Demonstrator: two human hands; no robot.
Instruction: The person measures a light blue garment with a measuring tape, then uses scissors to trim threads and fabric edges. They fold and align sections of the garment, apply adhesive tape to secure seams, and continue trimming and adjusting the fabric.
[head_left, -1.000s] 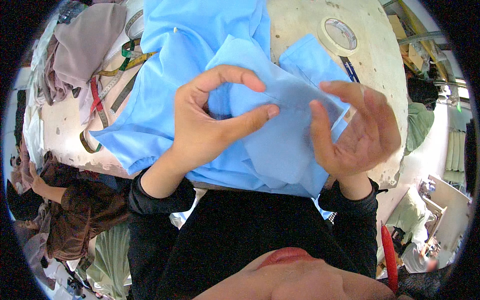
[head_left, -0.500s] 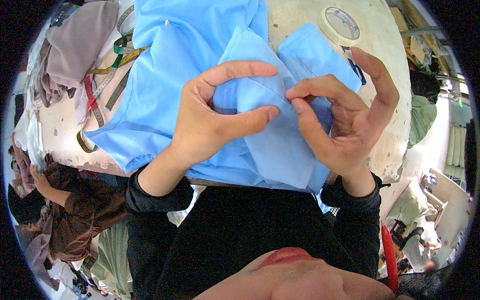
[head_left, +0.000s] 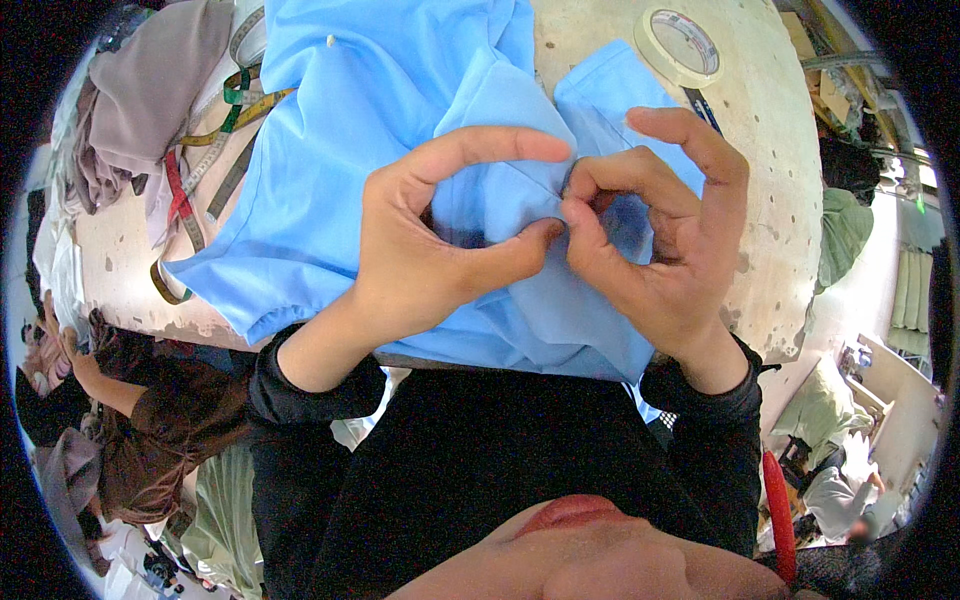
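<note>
A light blue garment (head_left: 330, 130) lies rumpled over the front of the table, with a stitched seam running along one raised panel. My left hand (head_left: 420, 220) curves around that panel, thumb and forefinger resting on the cloth; its other fingers are hidden underneath. Close against the left thumb tip, my right hand (head_left: 670, 240) pinches the cloth at the seam between thumb and forefinger. Its remaining fingers are partly raised. Anything thin inside that pinch is too small to make out.
On the table (head_left: 770, 220), a roll of masking tape (head_left: 680, 48) sits at the far right beside a dark blue-handled tool (head_left: 703, 110). Measuring tapes (head_left: 235, 110) curl at the left near a mauve cloth (head_left: 160, 75). A person in brown (head_left: 170, 430) is at the left.
My right hand has moved slightly left, and its raised fingers have curled inward. Both hands' fingertips now come together at the seam, bunching the cloth.
</note>
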